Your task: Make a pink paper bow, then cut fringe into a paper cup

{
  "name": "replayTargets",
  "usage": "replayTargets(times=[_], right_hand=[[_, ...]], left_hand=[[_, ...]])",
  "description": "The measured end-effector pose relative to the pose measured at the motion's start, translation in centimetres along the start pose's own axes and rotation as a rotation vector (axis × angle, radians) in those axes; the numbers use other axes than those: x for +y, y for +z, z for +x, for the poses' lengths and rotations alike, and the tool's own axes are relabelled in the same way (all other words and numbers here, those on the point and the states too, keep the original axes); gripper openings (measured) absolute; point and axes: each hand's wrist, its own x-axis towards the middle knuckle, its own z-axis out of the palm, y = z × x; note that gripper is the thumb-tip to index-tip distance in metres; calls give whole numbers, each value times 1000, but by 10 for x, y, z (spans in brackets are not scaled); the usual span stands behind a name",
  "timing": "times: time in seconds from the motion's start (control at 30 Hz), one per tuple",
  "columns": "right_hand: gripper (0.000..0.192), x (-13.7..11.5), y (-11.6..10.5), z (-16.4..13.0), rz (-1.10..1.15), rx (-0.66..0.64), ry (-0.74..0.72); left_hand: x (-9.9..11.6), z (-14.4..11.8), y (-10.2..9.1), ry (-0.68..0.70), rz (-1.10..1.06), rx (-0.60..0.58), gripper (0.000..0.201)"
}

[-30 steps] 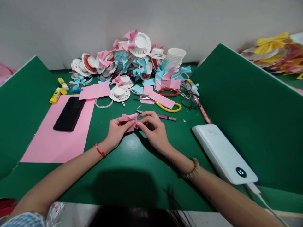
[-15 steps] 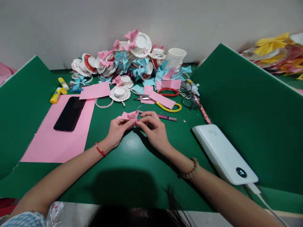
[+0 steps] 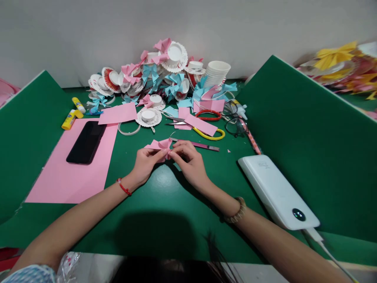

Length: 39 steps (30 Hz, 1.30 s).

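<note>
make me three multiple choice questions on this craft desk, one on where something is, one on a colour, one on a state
1. Where does the black phone lie?
A. on the large pink sheet
B. on the white power bank
C. among the paper cups

2. What colour is the folded paper piece in the hands?
A. blue
B. yellow
C. pink

3. How do the left hand and right hand stand toward that piece?
A. both lie flat on the table, away from it
B. both pinch it, fingertips meeting at its middle
C. only one touches it

Answers: 1 A, the phone rests on the sheet left of the hands, far from the power bank. 2 C, the piece matches the pink sheet. 3 B, both hands' fingertips close on the piece above the green table.
</note>
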Motion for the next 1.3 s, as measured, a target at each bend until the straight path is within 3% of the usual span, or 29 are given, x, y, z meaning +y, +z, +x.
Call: replayTargets(times=[0.43,0.6,0.83,1.03,1.17,1.27,1.3], right_hand=[[12,-2,-1,2,27,23,-29],[14,-1,-1,0,-17,16,-31],[20,1,0,-1,-11,5,-1],[15,1,1,1,19,28,-39],[13,4,0,3,53,50,-24],[12,7,-1,4,68,60,12],[12,8,-1,4,67,66,14]], left_hand=[[-2,4,-1,24,-84,55,27],[0,3,1,10,-116,3,37],[-2,2,-1,60,-33,-37,34],[3,0,2,59,-19,48,36],[9,3,-1,77,91,131,43],[14,7,-11,92,322,186,53],[16,9,-15,105,430,184,48]])
